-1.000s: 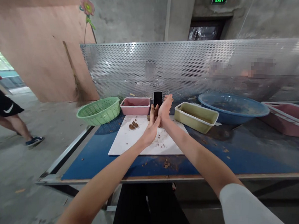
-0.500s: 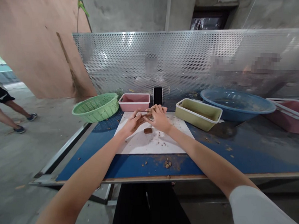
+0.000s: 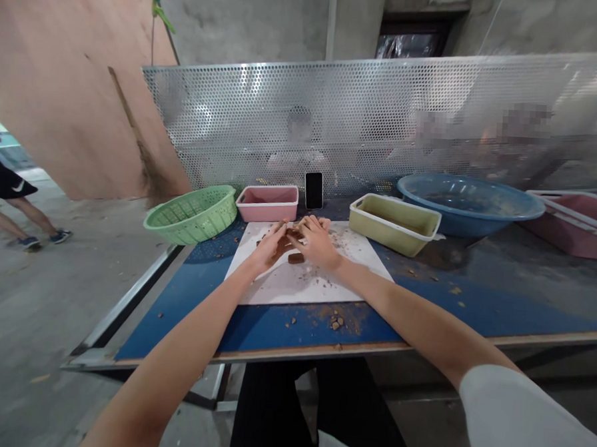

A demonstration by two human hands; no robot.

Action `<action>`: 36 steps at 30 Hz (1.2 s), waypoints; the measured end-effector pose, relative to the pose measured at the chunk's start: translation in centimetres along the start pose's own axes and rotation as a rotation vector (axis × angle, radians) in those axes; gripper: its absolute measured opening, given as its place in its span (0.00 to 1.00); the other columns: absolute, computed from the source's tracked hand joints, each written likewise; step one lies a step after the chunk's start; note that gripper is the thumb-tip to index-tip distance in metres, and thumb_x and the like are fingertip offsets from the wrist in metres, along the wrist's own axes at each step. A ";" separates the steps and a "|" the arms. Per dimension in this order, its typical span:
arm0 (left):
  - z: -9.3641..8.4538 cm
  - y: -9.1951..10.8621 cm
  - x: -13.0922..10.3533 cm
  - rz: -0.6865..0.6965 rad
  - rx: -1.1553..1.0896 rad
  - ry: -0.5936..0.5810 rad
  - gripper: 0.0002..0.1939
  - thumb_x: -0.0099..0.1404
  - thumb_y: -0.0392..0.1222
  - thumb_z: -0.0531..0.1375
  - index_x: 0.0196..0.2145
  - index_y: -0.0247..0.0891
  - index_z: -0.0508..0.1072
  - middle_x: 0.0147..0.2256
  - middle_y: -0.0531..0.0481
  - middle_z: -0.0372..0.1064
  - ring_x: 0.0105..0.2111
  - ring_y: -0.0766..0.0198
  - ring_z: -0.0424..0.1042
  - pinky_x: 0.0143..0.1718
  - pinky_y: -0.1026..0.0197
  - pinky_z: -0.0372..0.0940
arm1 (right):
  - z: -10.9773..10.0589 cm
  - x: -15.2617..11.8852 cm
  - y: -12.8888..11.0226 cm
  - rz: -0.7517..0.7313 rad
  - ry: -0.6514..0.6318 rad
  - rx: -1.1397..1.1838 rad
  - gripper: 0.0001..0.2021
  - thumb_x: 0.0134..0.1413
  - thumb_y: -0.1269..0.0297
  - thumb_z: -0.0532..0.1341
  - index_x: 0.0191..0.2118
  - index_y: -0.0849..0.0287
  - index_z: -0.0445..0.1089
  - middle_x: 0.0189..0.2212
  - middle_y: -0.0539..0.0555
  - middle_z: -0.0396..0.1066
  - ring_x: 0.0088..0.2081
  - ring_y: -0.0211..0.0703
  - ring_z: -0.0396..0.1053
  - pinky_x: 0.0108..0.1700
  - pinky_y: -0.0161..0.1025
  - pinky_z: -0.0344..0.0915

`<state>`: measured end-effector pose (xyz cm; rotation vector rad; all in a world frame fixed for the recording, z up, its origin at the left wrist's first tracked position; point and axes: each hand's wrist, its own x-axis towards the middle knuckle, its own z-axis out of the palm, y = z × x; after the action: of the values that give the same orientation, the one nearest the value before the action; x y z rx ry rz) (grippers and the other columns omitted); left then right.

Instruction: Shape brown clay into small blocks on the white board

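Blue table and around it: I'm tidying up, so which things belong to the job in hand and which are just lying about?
Seemingly in the job:
left hand
right hand
white board
brown block on the board

Probably just about, untouched:
phone
green basket
olive tub
blue basin
broom
loose bits in front of the board

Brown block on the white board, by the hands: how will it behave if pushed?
The brown block would probably slide rather than roll: it looks flat-sided and lies low on the white board. It may be crumbly, given the brownish crumbs scattered nearby. Likely not floppy; its outline shows no visible sag.
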<state>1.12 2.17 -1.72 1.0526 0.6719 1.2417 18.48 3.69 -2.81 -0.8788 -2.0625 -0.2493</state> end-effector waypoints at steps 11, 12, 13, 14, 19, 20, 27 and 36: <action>-0.9 0.5 0.0 0.166 0.601 0.023 0.29 0.70 0.66 0.59 0.23 0.39 0.68 0.21 0.53 0.59 0.22 0.66 0.58 0.26 0.59 0.52 | 0.3 -0.1 0.2 0.023 -0.005 0.080 0.19 0.76 0.48 0.53 0.47 0.58 0.73 0.45 0.60 0.73 0.52 0.55 0.69 0.56 0.53 0.61; -0.9 0.6 0.0 0.175 0.610 0.017 0.29 0.70 0.66 0.60 0.23 0.39 0.68 0.21 0.53 0.59 0.22 0.66 0.58 0.26 0.58 0.52 | 0.3 -0.1 0.1 0.027 -0.021 0.078 0.19 0.76 0.48 0.53 0.47 0.58 0.73 0.45 0.60 0.73 0.52 0.55 0.69 0.57 0.53 0.61; -0.7 0.7 -0.1 0.184 0.622 0.021 0.29 0.70 0.66 0.60 0.23 0.39 0.68 0.21 0.53 0.59 0.22 0.65 0.58 0.27 0.58 0.52 | 0.2 -0.1 0.1 0.032 -0.034 0.076 0.20 0.76 0.47 0.53 0.47 0.58 0.72 0.46 0.60 0.73 0.53 0.56 0.69 0.57 0.54 0.60; -0.7 0.7 -0.2 0.190 0.636 0.030 0.29 0.69 0.66 0.61 0.23 0.39 0.69 0.21 0.53 0.59 0.23 0.65 0.58 0.27 0.58 0.51 | 0.1 -0.1 0.0 0.034 -0.043 0.077 0.20 0.76 0.47 0.52 0.48 0.57 0.72 0.46 0.60 0.73 0.53 0.56 0.69 0.58 0.55 0.60; -0.8 1.0 -0.3 0.182 0.650 0.062 0.28 0.69 0.65 0.61 0.23 0.39 0.69 0.21 0.53 0.59 0.23 0.64 0.57 0.28 0.57 0.51 | -0.1 -0.2 -0.1 0.020 -0.035 0.148 0.21 0.75 0.43 0.53 0.51 0.56 0.72 0.44 0.60 0.73 0.52 0.55 0.69 0.57 0.55 0.61; -1.0 1.0 -0.3 0.186 0.650 0.059 0.28 0.69 0.65 0.61 0.22 0.39 0.69 0.21 0.53 0.59 0.23 0.65 0.57 0.28 0.58 0.51 | -0.2 -0.2 -0.1 0.022 -0.030 0.165 0.21 0.75 0.43 0.53 0.51 0.56 0.72 0.43 0.59 0.73 0.51 0.55 0.70 0.57 0.54 0.61; -2.0 0.7 0.2 0.194 0.686 0.042 0.30 0.69 0.67 0.60 0.22 0.39 0.67 0.21 0.53 0.58 0.24 0.65 0.56 0.28 0.59 0.51 | 0.2 -0.4 0.2 0.010 -0.004 0.187 0.20 0.76 0.45 0.53 0.47 0.55 0.74 0.39 0.56 0.72 0.49 0.53 0.70 0.55 0.53 0.63; -0.7 1.8 -0.8 0.238 0.792 0.022 0.29 0.67 0.65 0.62 0.20 0.39 0.68 0.21 0.51 0.60 0.25 0.63 0.58 0.30 0.58 0.52 | 1.0 -0.5 0.9 -0.003 -0.024 0.191 0.17 0.74 0.48 0.57 0.42 0.55 0.74 0.38 0.56 0.72 0.47 0.53 0.70 0.53 0.50 0.64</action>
<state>-0.45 1.56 -0.45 1.8105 1.1245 1.2059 18.63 4.61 -3.93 -0.7651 -2.0709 -0.0426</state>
